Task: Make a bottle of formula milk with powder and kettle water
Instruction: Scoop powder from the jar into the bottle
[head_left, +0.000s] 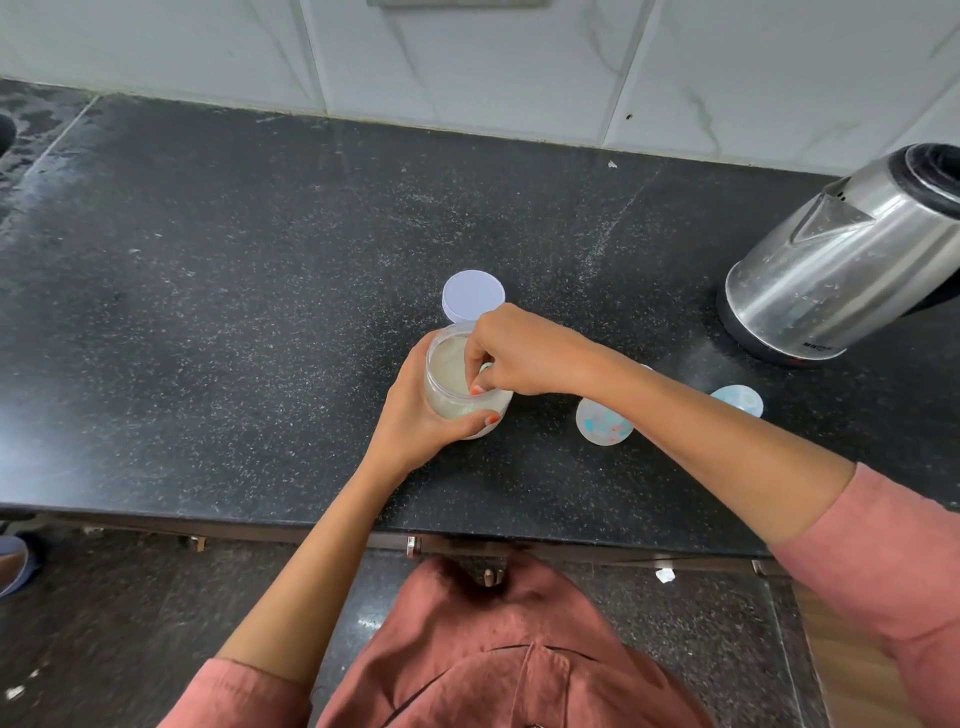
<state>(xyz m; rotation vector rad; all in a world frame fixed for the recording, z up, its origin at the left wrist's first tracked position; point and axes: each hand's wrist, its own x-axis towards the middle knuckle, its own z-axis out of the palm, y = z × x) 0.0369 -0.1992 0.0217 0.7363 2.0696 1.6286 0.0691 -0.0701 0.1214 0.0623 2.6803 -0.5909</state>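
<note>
A clear plastic jar of pale formula powder (451, 382) stands open on the black counter (234, 312). My left hand (415, 415) wraps around the jar's near side. My right hand (519, 353) reaches into the jar's mouth, fingers pinched on something small and pale, probably a scoop, mostly hidden. The jar's lilac lid (472, 295) lies flat just behind the jar. The baby bottle (602, 423), clear with blue and red print, stands to the right, partly under my right forearm. Its blue-white cap (737, 400) rests further right. The steel kettle (841, 260) sits at the far right.
White tiled wall (467, 62) runs along the back of the counter. The counter's front edge (311, 519) is close to my body, with drawer handles below it. The left end of the counter looks wet.
</note>
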